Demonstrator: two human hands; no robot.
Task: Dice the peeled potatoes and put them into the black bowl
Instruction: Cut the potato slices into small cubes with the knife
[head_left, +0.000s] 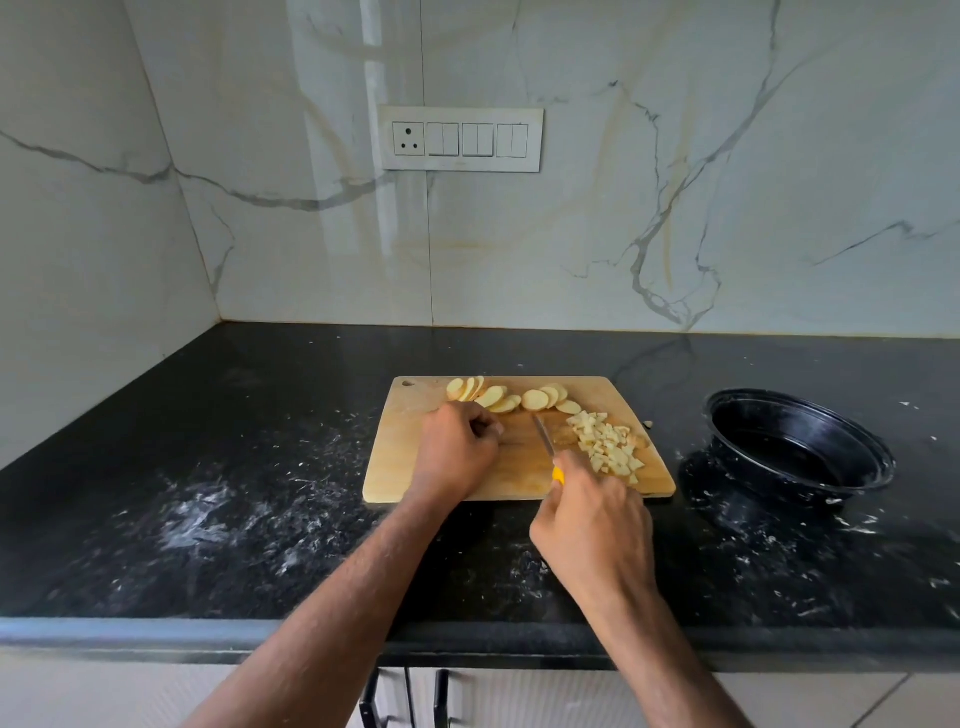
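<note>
Task about half done, by the look of it. Left hand (457, 452), fingers curled, rests on the board (395, 467); whether it holds anything cannot be told. At the board's 12 o'clock edge lie uncut slices (511, 397). Right hand (592, 525) grips the knife (545, 441), blade pointing toward 12. At the board's 3 o'clock side sits a pile of dice (608, 449). Farther toward 3, off the board, the bowl (795, 447) appears to hold no potato; slices remain to dice, then transfer.
</note>
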